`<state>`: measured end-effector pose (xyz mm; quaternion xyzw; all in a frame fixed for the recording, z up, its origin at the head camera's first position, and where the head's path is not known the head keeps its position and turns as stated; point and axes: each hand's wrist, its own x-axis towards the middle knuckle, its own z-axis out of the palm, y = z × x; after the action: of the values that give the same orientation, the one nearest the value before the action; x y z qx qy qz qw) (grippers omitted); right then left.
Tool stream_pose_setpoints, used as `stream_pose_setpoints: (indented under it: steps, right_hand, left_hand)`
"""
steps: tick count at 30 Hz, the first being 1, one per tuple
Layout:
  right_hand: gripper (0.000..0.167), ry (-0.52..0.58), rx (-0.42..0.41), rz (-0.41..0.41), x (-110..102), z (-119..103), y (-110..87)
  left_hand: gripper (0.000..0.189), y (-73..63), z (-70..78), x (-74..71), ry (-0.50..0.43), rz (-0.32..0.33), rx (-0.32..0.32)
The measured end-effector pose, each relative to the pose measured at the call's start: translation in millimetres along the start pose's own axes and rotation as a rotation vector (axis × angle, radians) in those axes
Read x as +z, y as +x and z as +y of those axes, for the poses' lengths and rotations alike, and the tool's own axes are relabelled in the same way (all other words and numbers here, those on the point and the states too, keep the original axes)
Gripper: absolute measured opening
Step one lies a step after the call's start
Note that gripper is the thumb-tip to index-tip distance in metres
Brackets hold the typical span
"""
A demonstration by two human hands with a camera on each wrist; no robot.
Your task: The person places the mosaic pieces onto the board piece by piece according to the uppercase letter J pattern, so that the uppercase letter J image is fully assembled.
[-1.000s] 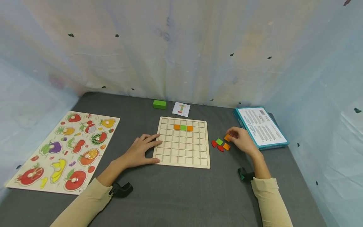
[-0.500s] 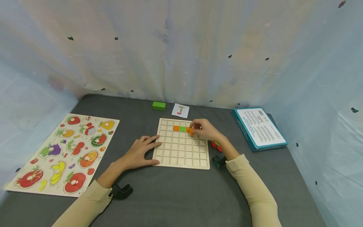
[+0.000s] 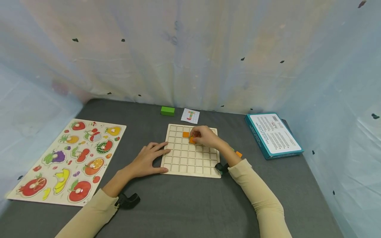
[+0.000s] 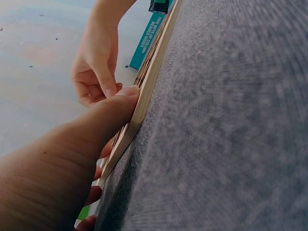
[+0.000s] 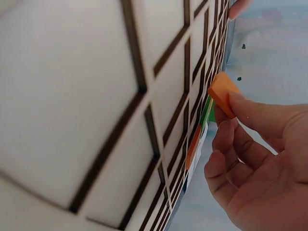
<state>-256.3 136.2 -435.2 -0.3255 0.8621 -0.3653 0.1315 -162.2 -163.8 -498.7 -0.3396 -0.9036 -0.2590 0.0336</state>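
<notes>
My left hand rests at the left edge of a wooden grid board, fingers spread, thumb near its lower corner. Between thumb and fingers of my right hand I pinch an orange square tile, tilted and close over the board's upper middle. An orange tile lies in a cell of the upper part. The right wrist view shows a green tile and another orange tile in that row, both hidden by my hand in the head view.
A fruit puzzle board lies at left. Behind the grid stand a green block and a small pattern card. A teal box lies at right. One loose orange tile shows past my right forearm, which covers other pieces.
My right hand has carried an orange tile from the loose pieces at right to the grid board, then a little further left. My left hand stays put.
</notes>
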Motion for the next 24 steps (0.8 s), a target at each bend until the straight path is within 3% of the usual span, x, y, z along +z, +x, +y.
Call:
stream_pose_setpoints:
  steps: [24]
  right_hand:
    - [0.016, -0.143, 0.001, 0.023, 4.5, -4.4, 0.1]
  left_hand:
    - [0.08, 0.6, -0.3, -0.7, 0.004, -0.002, -0.006]
